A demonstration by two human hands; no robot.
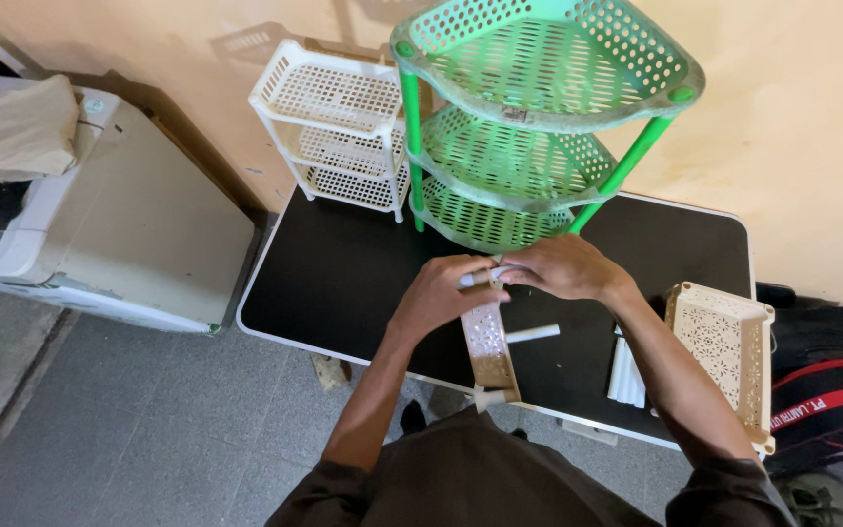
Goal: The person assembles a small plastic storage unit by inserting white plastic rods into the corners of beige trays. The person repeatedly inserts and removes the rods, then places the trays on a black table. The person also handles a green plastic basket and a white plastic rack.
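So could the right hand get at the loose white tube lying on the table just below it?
Probably yes. The white tube lies in the open on the black table, just below the right hand, with nothing over it. But that hand is busy with the left hand on the cream perforated tray.

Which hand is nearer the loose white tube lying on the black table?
Right. The right hand is just above the white tube; the left hand sits farther off to its left, across the beige tray.
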